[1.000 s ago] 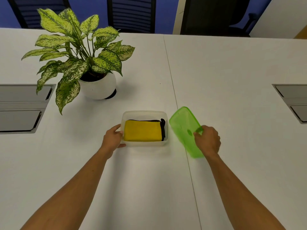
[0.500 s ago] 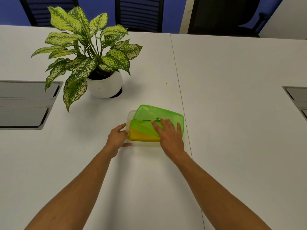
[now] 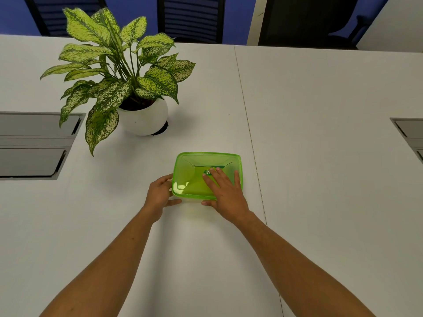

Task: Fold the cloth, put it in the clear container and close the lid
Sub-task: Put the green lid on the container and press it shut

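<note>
A translucent green lid (image 3: pixel 196 173) lies flat over the clear container, covering it from rim to rim. Only a thin strip of the container's front wall (image 3: pixel 191 200) shows below the lid. The yellow cloth inside is hidden under the lid. My right hand (image 3: pixel 225 194) rests palm down on the lid's right half, fingers spread, thumb against the front edge. My left hand (image 3: pixel 160 194) grips the container's left side, thumb along the front wall and fingers at the lid's left rim.
A potted plant in a round white pot (image 3: pixel 143 118) stands behind and left of the container. Grey cable hatches (image 3: pixel 34 145) (image 3: pixel 409 136) are set into the white table at both sides. A table seam (image 3: pixel 250 138) runs just right of the container. Chairs stand beyond the far edge.
My right hand brought the green lid from the table at the right over the container and laid it flat on top. The yellow cloth is now covered. My left hand stayed on the container's left side.
</note>
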Demonstrator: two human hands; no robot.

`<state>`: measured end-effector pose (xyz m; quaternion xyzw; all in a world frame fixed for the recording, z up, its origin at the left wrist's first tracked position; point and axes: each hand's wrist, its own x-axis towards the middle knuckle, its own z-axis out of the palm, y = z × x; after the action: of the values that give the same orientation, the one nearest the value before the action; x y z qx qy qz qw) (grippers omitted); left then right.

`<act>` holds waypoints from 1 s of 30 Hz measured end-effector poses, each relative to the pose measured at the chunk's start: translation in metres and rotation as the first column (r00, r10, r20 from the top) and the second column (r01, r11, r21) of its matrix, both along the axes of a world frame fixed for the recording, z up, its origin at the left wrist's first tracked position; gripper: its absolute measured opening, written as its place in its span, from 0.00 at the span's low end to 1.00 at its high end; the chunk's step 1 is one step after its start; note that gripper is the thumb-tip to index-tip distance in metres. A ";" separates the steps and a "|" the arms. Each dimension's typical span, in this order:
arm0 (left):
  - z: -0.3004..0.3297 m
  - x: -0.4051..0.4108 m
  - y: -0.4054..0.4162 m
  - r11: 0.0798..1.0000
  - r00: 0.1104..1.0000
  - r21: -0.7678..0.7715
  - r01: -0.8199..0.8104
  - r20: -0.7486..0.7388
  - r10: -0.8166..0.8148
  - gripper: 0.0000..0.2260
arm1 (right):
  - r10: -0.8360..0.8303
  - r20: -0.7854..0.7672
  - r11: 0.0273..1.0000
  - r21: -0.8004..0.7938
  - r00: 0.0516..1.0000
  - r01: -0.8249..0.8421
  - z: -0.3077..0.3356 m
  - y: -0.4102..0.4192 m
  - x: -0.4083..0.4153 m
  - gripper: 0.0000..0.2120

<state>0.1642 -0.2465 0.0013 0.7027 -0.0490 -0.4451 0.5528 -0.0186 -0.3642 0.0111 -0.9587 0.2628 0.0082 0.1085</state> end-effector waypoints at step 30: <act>0.004 -0.014 -0.024 0.980 0.863 0.171 0.107 0.473 -0.177 0.27 | -0.791 0.216 0.550 0.661 0.572 0.510 -0.012 -0.019 0.000 0.25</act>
<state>0.1499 -0.2702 0.0049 0.8231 -0.2066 -0.2963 0.4383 -0.0182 -0.3831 -0.0011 -0.6786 0.5617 -0.2064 0.4260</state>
